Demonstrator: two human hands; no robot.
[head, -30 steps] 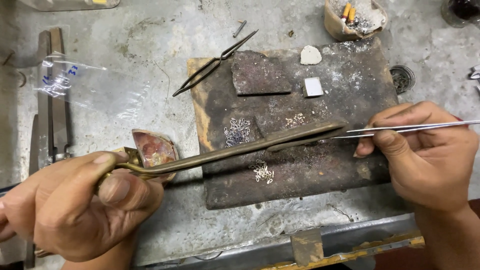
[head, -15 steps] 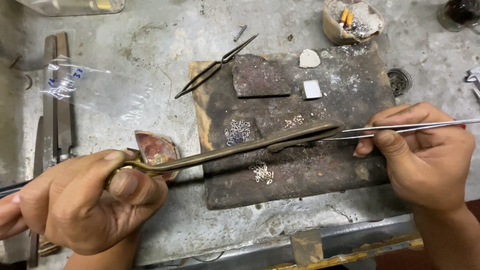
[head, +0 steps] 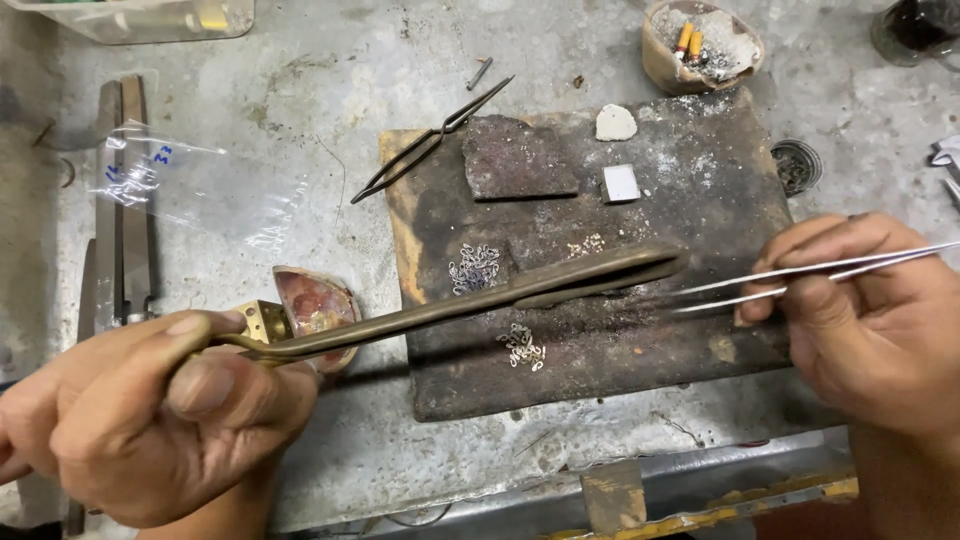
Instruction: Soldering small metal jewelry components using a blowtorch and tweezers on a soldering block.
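My left hand (head: 150,410) grips a long brass torch pipe (head: 480,300) that reaches right over a charred soldering board (head: 700,200). Its curved tip ends near the points of the thin silver tweezers (head: 800,280), which my right hand (head: 870,320) pinches. On the board lie two small heaps of tiny silver links, one heap (head: 474,268) above the pipe and the other heap (head: 524,346) below it. A dark charcoal slab (head: 515,160), a white square piece (head: 620,183) and a pale stone (head: 615,122) sit at the board's far side.
Black tweezers (head: 430,140) lie off the board's upper left corner. A small reddish dish (head: 315,305) sits left of the board. A clear plastic bag (head: 190,190) and metal files (head: 120,210) are at the left; a cup with ash (head: 700,45) is at the back.
The tweezers' points have drawn slightly away from the pipe's tip toward the right. My left hand and the pipe have stayed nearly in place.
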